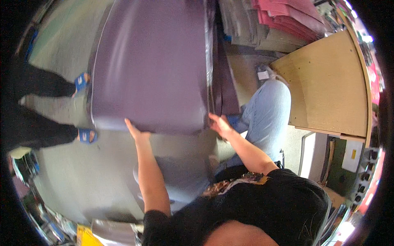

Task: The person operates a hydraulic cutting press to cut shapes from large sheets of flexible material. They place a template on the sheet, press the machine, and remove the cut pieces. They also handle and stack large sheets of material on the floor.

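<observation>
A large dark purple sheet of smooth, slightly shiny material (154, 70) spreads before me, its near edge curving downward. My left hand (137, 129) holds this near edge, with the thumb on top and the fingers hidden under the sheet. At the near right corner, my right hand (219, 124) grips the sheet's edge. More dark purple layers (226, 89) hang beside the right edge, under or behind the top sheet. My knee in light blue jeans (271, 104) is just right of my right hand.
Another person's legs in dark trousers (46, 83) and blue sandals (87, 136) stand at the left. Stacked grey sheets (243, 24) and pink sheets (289, 15) lie at the upper right. A wooden panel (326, 83) stands to the right of my knee. Grey floor (77, 172) shows at the lower left.
</observation>
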`<state>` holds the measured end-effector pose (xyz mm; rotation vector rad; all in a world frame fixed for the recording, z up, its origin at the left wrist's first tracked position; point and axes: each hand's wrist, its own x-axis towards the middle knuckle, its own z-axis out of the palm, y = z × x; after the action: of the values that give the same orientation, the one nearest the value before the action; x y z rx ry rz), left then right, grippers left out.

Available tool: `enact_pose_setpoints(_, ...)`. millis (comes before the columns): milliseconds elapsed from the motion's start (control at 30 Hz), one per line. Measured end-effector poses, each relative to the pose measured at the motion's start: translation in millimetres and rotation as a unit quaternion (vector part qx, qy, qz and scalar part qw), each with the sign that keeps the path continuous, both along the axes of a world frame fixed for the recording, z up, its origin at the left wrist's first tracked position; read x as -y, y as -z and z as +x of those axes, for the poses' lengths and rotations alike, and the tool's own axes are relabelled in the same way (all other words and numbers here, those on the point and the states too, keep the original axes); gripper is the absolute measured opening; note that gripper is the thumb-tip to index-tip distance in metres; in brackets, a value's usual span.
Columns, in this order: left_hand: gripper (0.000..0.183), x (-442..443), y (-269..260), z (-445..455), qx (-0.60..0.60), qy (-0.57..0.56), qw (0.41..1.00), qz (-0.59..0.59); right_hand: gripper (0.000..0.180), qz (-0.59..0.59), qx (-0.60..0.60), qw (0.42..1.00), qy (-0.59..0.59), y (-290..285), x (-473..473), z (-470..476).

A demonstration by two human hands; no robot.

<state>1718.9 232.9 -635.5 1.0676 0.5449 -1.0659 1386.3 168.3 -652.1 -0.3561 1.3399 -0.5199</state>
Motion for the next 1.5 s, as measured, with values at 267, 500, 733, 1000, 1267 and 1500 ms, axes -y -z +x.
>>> enact_pose_setpoints(267,0.08,-14.0,19.2,1.8,-0.051,-0.026,0.998,-0.036,0.031,0.026,0.058,0.993,0.095,-0.7,-5.0,-6.3)
enact_pose_setpoints(500,0.086,-9.8,25.0,-2.9,-0.049,-0.032,0.997,-0.054,0.034,-0.172,-0.2,0.964,-0.033,-16.7,1.7,-10.8)
enact_pose_setpoints(733,0.088,-9.6,25.6,-9.5,0.001,-0.065,0.991,-0.117,0.057,-0.008,-0.247,0.95,-0.191,-25.9,15.7,30.7)
enact_pose_setpoints(1000,0.071,-4.3,15.0,-13.4,-0.025,-0.149,0.988,0.024,0.064,0.063,-0.123,0.972,-0.191,6.3,28.2,-0.4)
enact_pose_setpoints(1267,0.09,-2.8,59.6,-5.7,-0.018,-0.176,0.984,0.022,0.047,0.008,-0.099,0.965,-0.243,-7.9,19.0,9.4)
enact_pose_setpoints(1500,0.101,-4.4,14.9,-8.9,-0.057,-0.159,0.985,0.028,0.029,-0.123,-0.166,0.95,-0.234,-45.5,7.6,12.7)
